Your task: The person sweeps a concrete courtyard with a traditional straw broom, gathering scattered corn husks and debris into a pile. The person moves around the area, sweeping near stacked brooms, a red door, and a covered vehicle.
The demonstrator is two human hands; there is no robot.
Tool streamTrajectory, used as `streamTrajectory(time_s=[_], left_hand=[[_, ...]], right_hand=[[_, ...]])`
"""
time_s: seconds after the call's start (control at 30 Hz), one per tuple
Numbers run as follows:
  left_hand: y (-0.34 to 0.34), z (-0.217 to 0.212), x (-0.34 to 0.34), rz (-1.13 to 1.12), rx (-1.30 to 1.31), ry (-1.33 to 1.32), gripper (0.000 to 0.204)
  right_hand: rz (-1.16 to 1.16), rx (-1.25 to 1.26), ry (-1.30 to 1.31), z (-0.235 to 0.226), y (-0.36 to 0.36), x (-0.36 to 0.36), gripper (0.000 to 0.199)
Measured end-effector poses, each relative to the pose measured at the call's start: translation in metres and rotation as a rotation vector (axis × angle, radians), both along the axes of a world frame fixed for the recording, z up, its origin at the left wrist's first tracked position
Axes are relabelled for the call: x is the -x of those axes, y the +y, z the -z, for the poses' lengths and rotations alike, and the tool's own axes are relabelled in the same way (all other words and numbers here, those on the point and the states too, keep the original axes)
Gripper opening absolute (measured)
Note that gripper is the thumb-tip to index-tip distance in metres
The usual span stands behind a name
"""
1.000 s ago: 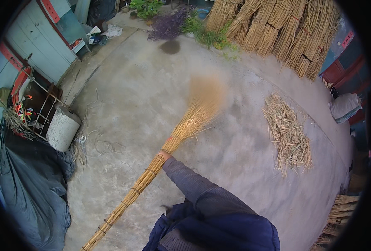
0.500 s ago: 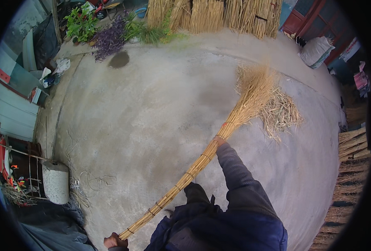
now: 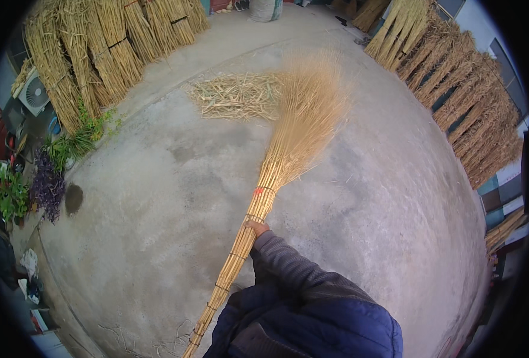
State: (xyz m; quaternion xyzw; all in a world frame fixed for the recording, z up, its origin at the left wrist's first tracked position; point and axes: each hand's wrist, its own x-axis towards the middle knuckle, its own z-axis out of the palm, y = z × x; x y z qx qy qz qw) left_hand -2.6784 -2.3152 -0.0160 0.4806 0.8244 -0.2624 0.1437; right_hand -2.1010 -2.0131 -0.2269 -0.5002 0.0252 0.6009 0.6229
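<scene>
Only one hand shows: the right hand (image 3: 256, 229), its dark grey sleeve (image 3: 288, 265) running up from a blue padded jacket (image 3: 312, 322), is wrapped shut around the bound stalk handle of a single long straw broom (image 3: 264, 191), a little below the red tie on the shaft. The left hand is out of view, so its grip cannot be told. The broom slants from the lower edge up to the right of centre, its pale brush head (image 3: 312, 101) fanned out and blurred, lying over the concrete yard floor (image 3: 157, 197) with its left edge just beside one loose heap of straw (image 3: 234, 95) spread flat on the ground. Two stands of bundled reed sheaves border the yard: one (image 3: 91, 53) at the upper left, one (image 3: 467, 101) along the right side. At the left edge sit a few potted plants (image 3: 43, 179), green and purple, near a dark damp patch (image 3: 73, 198) on the concrete.
</scene>
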Motion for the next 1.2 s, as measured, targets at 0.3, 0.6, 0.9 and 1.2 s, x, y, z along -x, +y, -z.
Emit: streamTrajectory(time_s=[0.3,0.6,0.9,1.2], left_hand=[[0.159,0.017,0.066,0.688,0.031,-0.031,0.025],[0.323,-0.017,-0.162,1.472,-0.282,-0.117,0.02],[0.284,-0.163,-0.279,1.427,-0.537,-0.054,0.016],[0.178,-0.271,-0.22,1.076,-0.644,0.383,0.024]], right_hand=[[0.537,0.245,0.067,0.045,-0.247,-0.021,0.033],[1.179,0.193,0.116,0.06,-0.454,-0.049,0.024],[1.045,0.192,0.412,0.069,-0.391,-0.1,0.028],[0.581,-0.132,0.566,0.031,-0.079,-0.172,0.028]])
